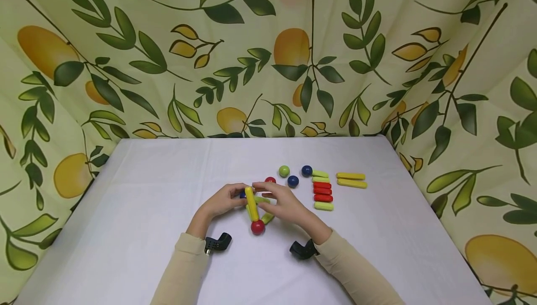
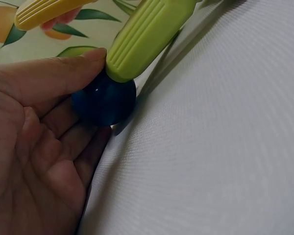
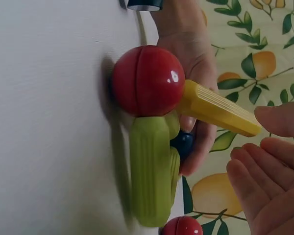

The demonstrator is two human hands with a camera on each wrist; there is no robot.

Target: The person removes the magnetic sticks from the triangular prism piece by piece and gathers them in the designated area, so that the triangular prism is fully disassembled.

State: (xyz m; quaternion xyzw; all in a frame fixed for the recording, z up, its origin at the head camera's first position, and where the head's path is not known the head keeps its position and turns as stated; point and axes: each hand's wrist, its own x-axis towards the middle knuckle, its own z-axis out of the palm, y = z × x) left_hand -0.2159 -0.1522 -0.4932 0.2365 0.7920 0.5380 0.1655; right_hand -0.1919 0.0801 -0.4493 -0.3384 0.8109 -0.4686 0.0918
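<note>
A small frame of rods and balls sits on the white table, with a red ball (image 1: 258,227) at its near corner. From this ball a yellow rod (image 3: 218,107) slants upward, and a green rod (image 3: 149,171) extends along the tabletop. My left hand (image 1: 224,201) pinches a blue ball (image 2: 105,103) at another corner, thumb against the ball and the end of an attached green rod (image 2: 149,39). My right hand (image 1: 285,202) hovers over the frame's right side, fingers loosely extended, thumb tip right by the yellow rod's upper end. It partly hides the frame's right side.
Behind the hands lie a red ball (image 1: 270,180), a green ball (image 1: 284,170) and blue balls (image 1: 292,181). To the right are a column of red rods (image 1: 322,191) and green rods (image 1: 324,206), and two yellow rods (image 1: 351,183). A fruit-patterned curtain (image 1: 251,86) borders the table.
</note>
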